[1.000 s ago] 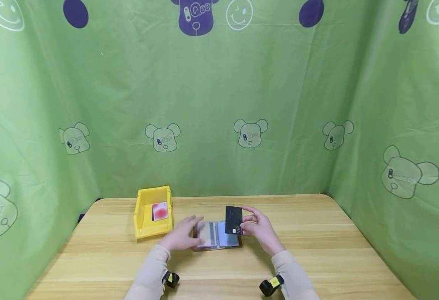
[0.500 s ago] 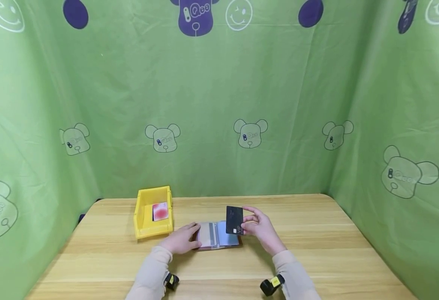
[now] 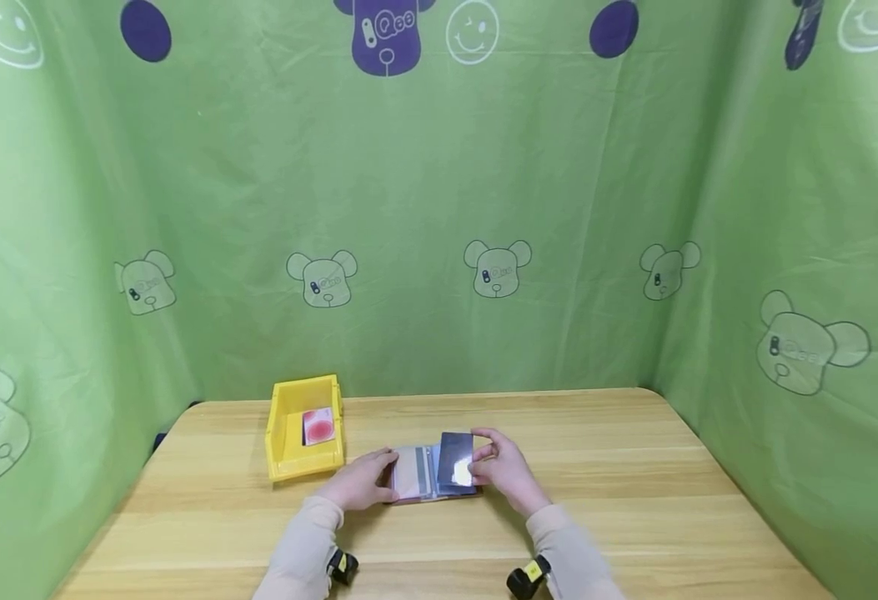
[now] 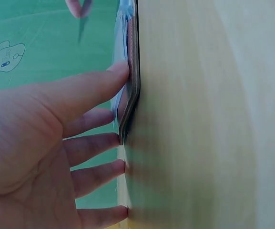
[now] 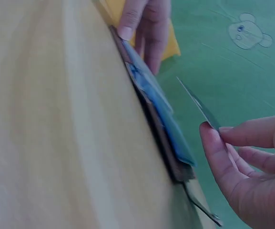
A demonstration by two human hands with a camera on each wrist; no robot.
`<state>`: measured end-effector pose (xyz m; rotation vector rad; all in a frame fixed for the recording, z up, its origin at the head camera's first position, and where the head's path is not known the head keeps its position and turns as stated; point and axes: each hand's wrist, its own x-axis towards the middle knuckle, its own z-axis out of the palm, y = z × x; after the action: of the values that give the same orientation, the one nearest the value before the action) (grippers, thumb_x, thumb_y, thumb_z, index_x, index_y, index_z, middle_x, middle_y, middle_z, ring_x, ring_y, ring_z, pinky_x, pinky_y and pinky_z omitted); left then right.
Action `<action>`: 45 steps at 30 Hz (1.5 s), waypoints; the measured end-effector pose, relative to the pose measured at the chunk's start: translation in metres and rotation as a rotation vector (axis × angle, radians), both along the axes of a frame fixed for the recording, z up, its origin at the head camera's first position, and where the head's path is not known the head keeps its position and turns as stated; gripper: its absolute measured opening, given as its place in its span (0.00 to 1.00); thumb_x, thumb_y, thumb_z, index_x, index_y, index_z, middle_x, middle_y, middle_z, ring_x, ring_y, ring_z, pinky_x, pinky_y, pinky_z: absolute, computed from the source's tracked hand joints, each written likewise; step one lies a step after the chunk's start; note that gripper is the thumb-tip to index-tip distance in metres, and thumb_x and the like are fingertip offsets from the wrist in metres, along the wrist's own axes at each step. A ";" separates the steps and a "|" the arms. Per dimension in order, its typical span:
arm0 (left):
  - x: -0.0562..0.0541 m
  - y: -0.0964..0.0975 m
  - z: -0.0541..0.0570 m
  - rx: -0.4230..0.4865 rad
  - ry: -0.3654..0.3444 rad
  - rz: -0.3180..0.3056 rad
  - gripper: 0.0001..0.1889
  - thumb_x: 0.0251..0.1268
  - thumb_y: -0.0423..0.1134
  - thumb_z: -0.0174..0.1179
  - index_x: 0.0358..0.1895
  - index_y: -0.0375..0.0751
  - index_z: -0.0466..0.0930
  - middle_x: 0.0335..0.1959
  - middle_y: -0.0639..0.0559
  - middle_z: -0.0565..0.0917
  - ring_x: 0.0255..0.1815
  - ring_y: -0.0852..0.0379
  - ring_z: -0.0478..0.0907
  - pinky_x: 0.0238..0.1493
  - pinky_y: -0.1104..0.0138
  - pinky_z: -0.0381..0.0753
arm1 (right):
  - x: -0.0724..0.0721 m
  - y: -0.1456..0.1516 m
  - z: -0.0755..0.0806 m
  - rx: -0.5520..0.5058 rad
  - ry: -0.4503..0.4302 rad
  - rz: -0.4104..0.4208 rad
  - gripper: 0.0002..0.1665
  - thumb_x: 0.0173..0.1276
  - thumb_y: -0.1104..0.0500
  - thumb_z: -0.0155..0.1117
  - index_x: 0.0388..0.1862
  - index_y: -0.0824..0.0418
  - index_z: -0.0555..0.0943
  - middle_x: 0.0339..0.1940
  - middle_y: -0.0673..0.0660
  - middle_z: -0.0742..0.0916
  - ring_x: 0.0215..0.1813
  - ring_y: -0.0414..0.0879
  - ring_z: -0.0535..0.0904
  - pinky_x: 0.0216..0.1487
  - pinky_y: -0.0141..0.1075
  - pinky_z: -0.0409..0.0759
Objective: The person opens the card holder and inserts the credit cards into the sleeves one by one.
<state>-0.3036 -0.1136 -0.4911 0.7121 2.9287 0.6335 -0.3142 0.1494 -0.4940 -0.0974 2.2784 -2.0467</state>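
A small card holder (image 3: pixel 411 473) lies spread on the wooden table, with clear and blue sleeve pages inside a brown cover. My left hand (image 3: pixel 359 483) rests on its left edge, thumb on the pages and extended fingers touching the edge in the left wrist view. Between thumb and fingers, my right hand (image 3: pixel 504 468) pinches a black card (image 3: pixel 456 454) by its right side. In the head view the card overlaps the right-hand page and catches a bright glare. From the right wrist view, that card (image 5: pixel 198 106) stands apart from the blue pages (image 5: pixel 168 121).
A yellow bin (image 3: pixel 306 469) stands at the back left of the table (image 3: pixel 634 500), with a red-and-white card (image 3: pixel 319 426) inside. A dark strap or clasp (image 5: pixel 201 207) sticks out from the holder's end. Green printed cloth (image 3: pixel 408 183) surrounds the table.
My left hand has come down from hovering over the left page onto the holder's left edge. The right hand has lowered the black card and shifted it slightly left, tilting it.
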 end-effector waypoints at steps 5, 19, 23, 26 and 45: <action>-0.001 -0.001 -0.001 0.015 0.006 0.007 0.37 0.56 0.45 0.69 0.67 0.30 0.68 0.67 0.31 0.71 0.68 0.35 0.70 0.71 0.47 0.67 | 0.000 -0.011 -0.005 0.041 0.013 -0.007 0.41 0.51 0.81 0.60 0.67 0.71 0.66 0.31 0.61 0.80 0.27 0.44 0.78 0.31 0.38 0.88; 0.001 -0.001 0.000 0.026 0.018 0.016 0.36 0.54 0.43 0.71 0.65 0.30 0.69 0.64 0.32 0.74 0.66 0.36 0.72 0.69 0.47 0.70 | -0.003 -0.027 -0.009 0.226 0.044 -0.076 0.39 0.48 0.81 0.62 0.63 0.70 0.70 0.28 0.58 0.80 0.23 0.42 0.78 0.24 0.36 0.86; 0.003 0.002 0.000 -0.004 0.037 0.018 0.37 0.54 0.45 0.71 0.65 0.31 0.70 0.64 0.33 0.75 0.64 0.36 0.73 0.68 0.47 0.71 | -0.003 -0.031 -0.010 0.236 0.036 -0.056 0.39 0.48 0.80 0.63 0.63 0.70 0.70 0.28 0.59 0.81 0.23 0.42 0.77 0.24 0.35 0.86; 0.004 0.004 0.000 -0.027 0.046 0.030 0.37 0.54 0.47 0.71 0.66 0.34 0.70 0.64 0.36 0.76 0.63 0.37 0.74 0.66 0.47 0.73 | -0.003 -0.033 -0.010 0.222 0.015 -0.029 0.39 0.49 0.80 0.62 0.64 0.72 0.69 0.27 0.58 0.80 0.22 0.41 0.77 0.24 0.35 0.85; -0.001 0.004 -0.008 0.032 0.029 0.060 0.37 0.53 0.48 0.71 0.66 0.39 0.71 0.59 0.38 0.80 0.57 0.38 0.78 0.59 0.46 0.78 | -0.013 -0.055 -0.003 0.375 0.040 0.078 0.34 0.50 0.77 0.63 0.61 0.75 0.73 0.25 0.62 0.84 0.19 0.41 0.78 0.23 0.33 0.84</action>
<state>-0.3049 -0.1092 -0.4996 0.6439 2.9828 0.6823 -0.3274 0.0947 -0.4972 -0.2005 2.5900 -1.5614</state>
